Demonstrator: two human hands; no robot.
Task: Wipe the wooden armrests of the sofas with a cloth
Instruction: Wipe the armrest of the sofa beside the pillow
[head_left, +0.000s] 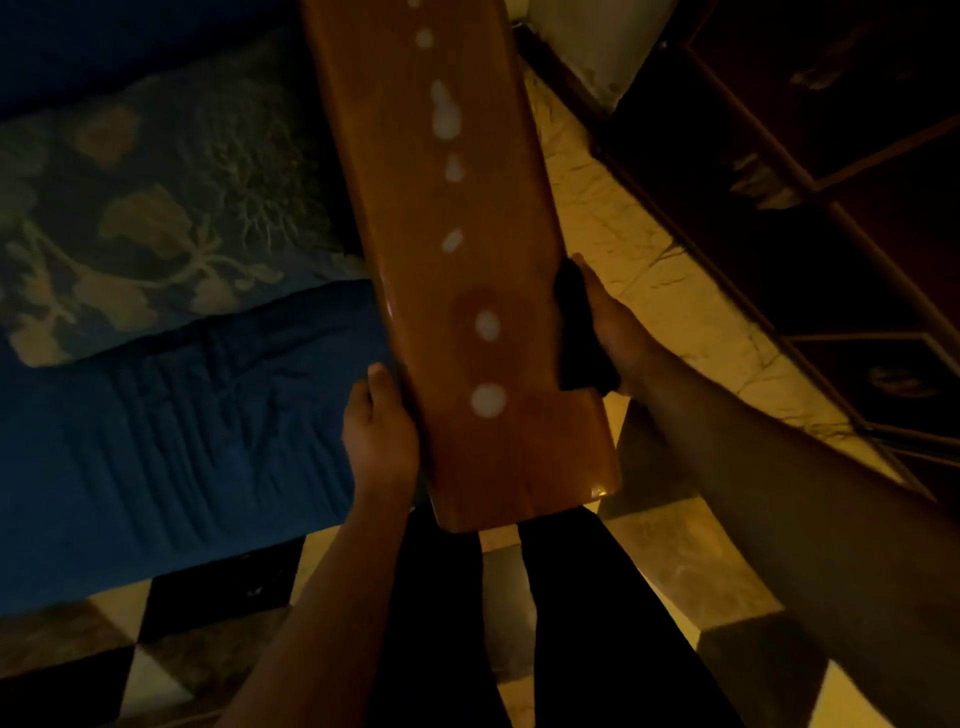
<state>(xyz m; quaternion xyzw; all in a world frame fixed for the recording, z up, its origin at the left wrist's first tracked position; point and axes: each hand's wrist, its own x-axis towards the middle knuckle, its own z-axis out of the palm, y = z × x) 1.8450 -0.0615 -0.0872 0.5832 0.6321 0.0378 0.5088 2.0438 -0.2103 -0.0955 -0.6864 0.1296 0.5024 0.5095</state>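
A glossy brown wooden armrest (457, 270) runs from the top of the view down to its rounded front end near me, with light reflections along its top. My left hand (379, 431) grips its left edge near the front end. My right hand (618, 332) presses a dark cloth (579, 332) against the armrest's right side, a little farther back. Most of the cloth is hidden between my palm and the wood.
A blue sofa seat (171, 441) with a patterned cushion (150, 228) lies left of the armrest. Dark wooden furniture (810, 208) stands to the right, across a strip of tiled floor (665, 291). My dark-trousered legs (519, 623) are below the armrest.
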